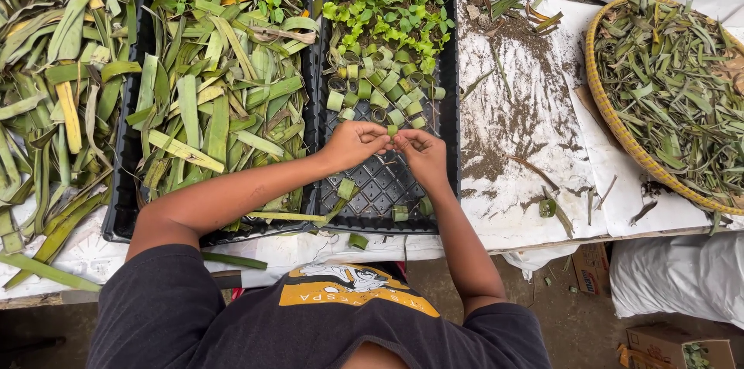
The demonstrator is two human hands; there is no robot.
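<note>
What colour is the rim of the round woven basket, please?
Yellow; the basket rim shows best in the head view.

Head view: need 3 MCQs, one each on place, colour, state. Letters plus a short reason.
1. Where are both hands?
A. Over the woven basket
B. Over the black seedling tray
C. Over the cardboard box

2. What colour is the rim of the round basket at the right?
A. Yellow
B. Blue
C. Red

3. What state is the tray under the hands in?
A. Completely filled with leaf rings
B. Far part filled, near part bare
C. Turned upside down

Answers:
1. B: the left hand and right hand meet above the black seedling tray, pinching a small green leaf piece between them.
2. A: the basket has a yellow woven rim and holds dry leaf scraps.
3. B: seedlings and rolled leaf rings fill the far cells, while the near cells show bare black grid.
</note>
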